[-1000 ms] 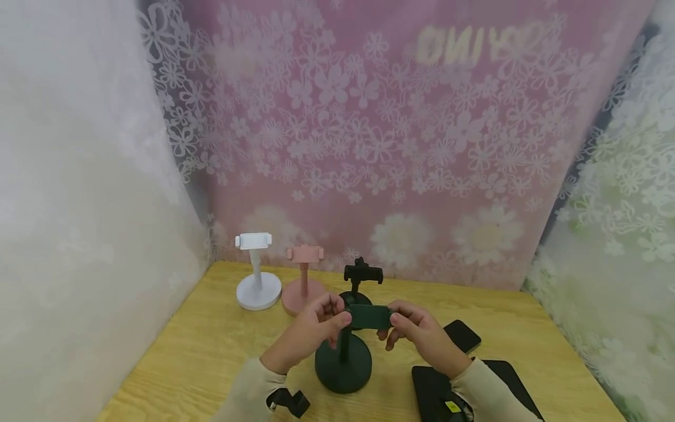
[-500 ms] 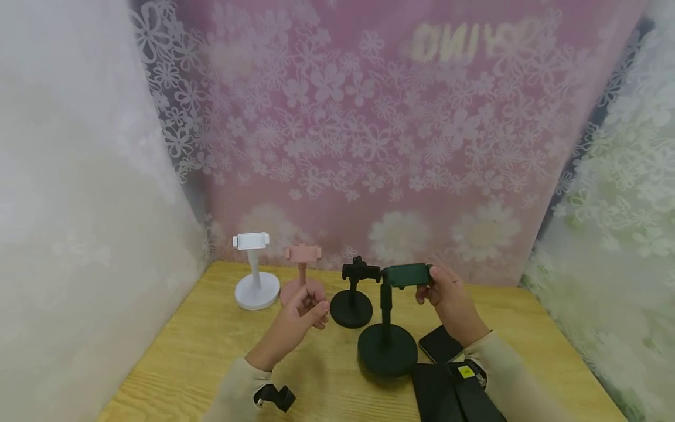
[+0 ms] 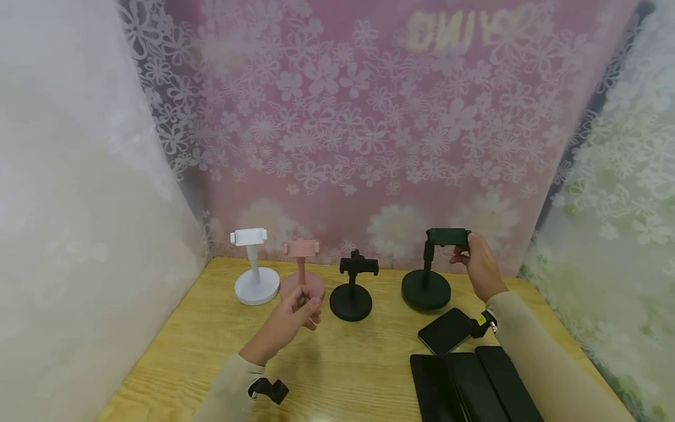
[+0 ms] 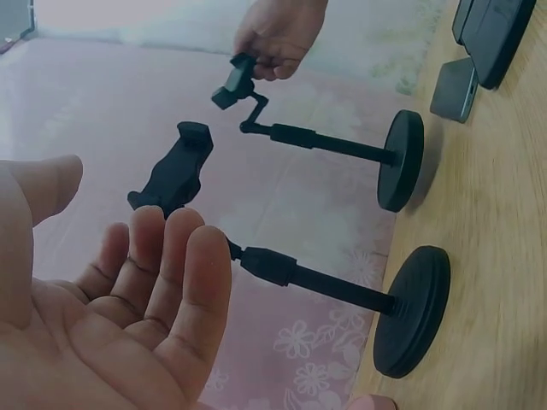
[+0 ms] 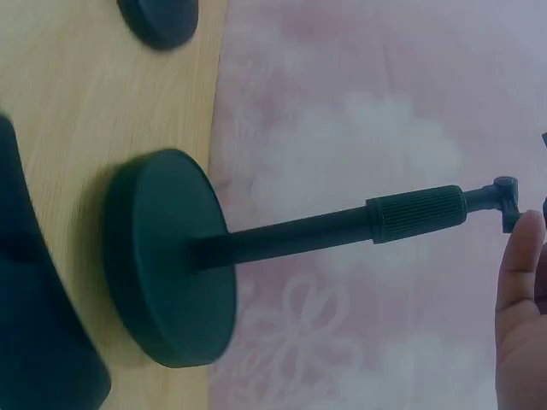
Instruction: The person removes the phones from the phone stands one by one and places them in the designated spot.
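At the back right of the table, my right hand (image 3: 483, 268) pinches the right end of the clamp on a dark green phone stand (image 3: 426, 290). Its round base (image 5: 171, 265) and ribbed stem show in the right wrist view; whether the base touches the wood I cannot tell. My left hand (image 3: 287, 319) hovers over the table in front of a pink phone stand (image 3: 301, 248), fingers loosely bent and holding nothing. Beside it, a black phone stand (image 3: 350, 303) stands upright, also seen behind the left fingers (image 4: 205, 282) in the left wrist view.
A white phone stand (image 3: 255, 287) is at the back left. A black phone (image 3: 445, 331) and several dark flat slabs (image 3: 477, 381) lie at the front right, under the right forearm. A flowered curtain (image 3: 369, 146) hangs behind the wooden table (image 3: 348, 381).
Both hands gripped the green stand's clamp at first. My left hand let go and drew left; my right hand carried the stand right and back, beyond the phone.
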`<move>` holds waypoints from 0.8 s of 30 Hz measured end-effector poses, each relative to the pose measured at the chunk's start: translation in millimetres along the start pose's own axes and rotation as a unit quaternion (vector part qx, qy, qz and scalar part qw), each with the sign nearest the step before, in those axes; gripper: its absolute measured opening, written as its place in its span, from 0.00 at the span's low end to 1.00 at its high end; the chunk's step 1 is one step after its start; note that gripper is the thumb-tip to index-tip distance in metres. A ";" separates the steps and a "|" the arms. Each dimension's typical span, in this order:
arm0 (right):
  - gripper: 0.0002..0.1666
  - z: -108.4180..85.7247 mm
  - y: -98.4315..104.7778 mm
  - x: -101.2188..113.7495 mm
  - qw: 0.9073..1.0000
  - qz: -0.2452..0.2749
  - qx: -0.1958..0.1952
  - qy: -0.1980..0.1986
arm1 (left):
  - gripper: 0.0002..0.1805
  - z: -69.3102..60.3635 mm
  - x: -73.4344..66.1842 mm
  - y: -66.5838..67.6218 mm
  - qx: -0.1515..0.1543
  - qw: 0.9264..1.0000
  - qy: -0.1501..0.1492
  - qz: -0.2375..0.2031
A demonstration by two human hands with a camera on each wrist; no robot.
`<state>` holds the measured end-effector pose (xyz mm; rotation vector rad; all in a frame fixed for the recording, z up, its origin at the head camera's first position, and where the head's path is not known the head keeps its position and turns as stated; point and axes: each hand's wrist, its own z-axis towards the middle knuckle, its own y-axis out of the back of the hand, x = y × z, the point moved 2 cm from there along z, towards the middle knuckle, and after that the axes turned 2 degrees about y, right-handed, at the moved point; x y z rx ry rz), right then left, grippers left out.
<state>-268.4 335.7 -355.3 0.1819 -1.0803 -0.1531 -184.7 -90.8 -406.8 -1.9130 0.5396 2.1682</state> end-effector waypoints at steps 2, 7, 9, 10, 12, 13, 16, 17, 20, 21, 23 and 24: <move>0.29 3.7 2.9 -10.6 1.000 -0.002 0.003 -0.008 | 0.20 -1.0 3.4 3.2 -0.005 1.000 0.002 -0.001; 0.27 2.2 14.8 -29.7 0.999 0.004 -0.003 -0.046 | 0.20 -0.8 11.0 6.0 -0.004 1.000 0.013 -0.006; 0.27 -0.4 19.1 -31.1 0.998 0.006 -0.009 -0.054 | 0.20 0.2 12.7 5.8 -0.002 1.000 0.016 -0.006; 0.27 -1.7 20.6 -30.6 0.998 0.013 -0.009 -0.057 | 0.20 0.6 12.9 5.8 -0.002 1.000 0.016 -0.006; 0.23 -5.7 23.3 -26.4 0.999 0.000 -0.006 -0.053 | 0.19 2.5 12.7 5.5 -0.003 1.000 0.016 -0.004; 0.23 -7.4 24.3 -23.9 0.998 0.000 -0.006 -0.055 | 0.19 3.4 11.7 5.5 -0.006 1.000 0.013 0.000; 0.22 -9.3 23.3 -17.4 0.997 0.032 -0.011 -0.066 | 0.18 8.2 7.2 7.3 -0.017 1.000 0.004 0.014; 0.22 -9.5 22.9 -16.5 0.996 0.044 -0.015 -0.070 | 0.17 9.8 5.2 7.7 -0.021 1.000 0.000 0.019; 0.26 -10.4 22.6 -18.8 0.989 0.099 -0.044 -0.098 | 0.16 13.8 -1.0 8.2 -0.034 0.999 -0.012 0.027; 0.27 -11.3 22.7 -21.0 0.988 0.104 -0.053 -0.106 | 0.15 14.6 -2.5 8.2 -0.038 0.999 -0.018 0.031; 0.28 -14.6 23.1 -25.6 0.984 0.107 -0.077 -0.121 | 0.14 15.4 -4.7 8.4 -0.053 0.997 -0.031 0.044; 0.27 -17.4 22.8 -27.4 0.982 0.102 -0.091 -0.131 | 0.14 15.3 -5.3 8.6 -0.063 0.996 -0.037 0.052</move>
